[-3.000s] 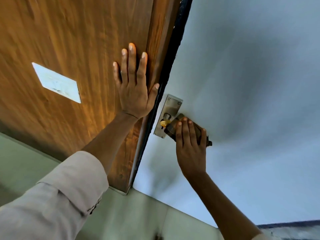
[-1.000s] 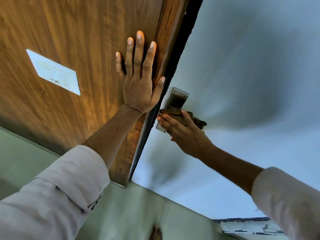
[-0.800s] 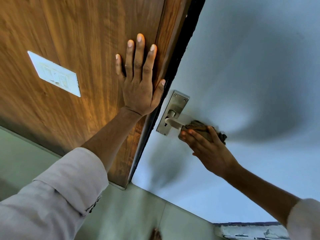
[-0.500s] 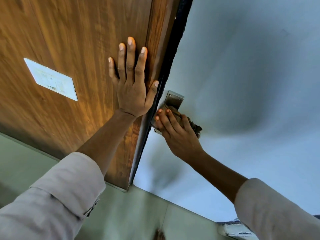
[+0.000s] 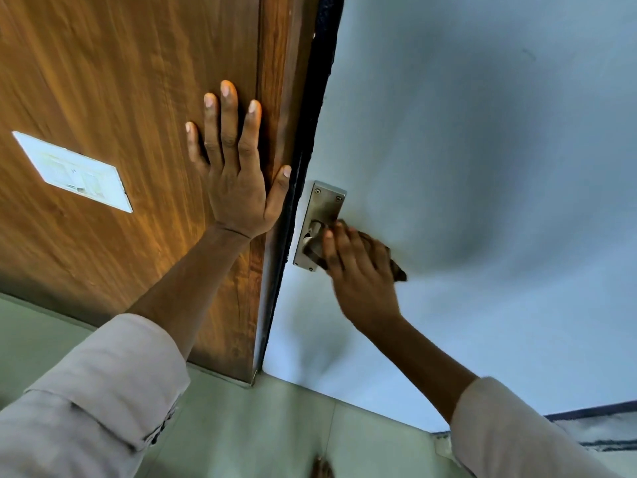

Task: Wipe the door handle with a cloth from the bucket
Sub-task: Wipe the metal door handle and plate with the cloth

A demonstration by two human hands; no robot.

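A metal door handle [image 5: 312,241] on a steel backplate [image 5: 322,212] is fixed to the pale blue-grey door [image 5: 482,150], close to its left edge. My right hand [image 5: 358,274] wraps a brown cloth [image 5: 393,263] over the lever, hiding most of it; only the lever's root by the plate shows. My left hand [image 5: 238,174] lies flat with fingers spread on the wooden panel [image 5: 120,81] left of the door edge, holding nothing. The bucket is not in view.
A white switch plate [image 5: 74,172] sits on the wooden panel at the left. A dark strip [image 5: 317,81] runs between panel and door. Pale green floor tiles [image 5: 241,436] lie below. A dark-edged mat [image 5: 596,429] shows at the lower right.
My right hand with the cloth has slid back and forth along the lever, last moving off the plate towards the right. My left hand has stayed flat on the wood.
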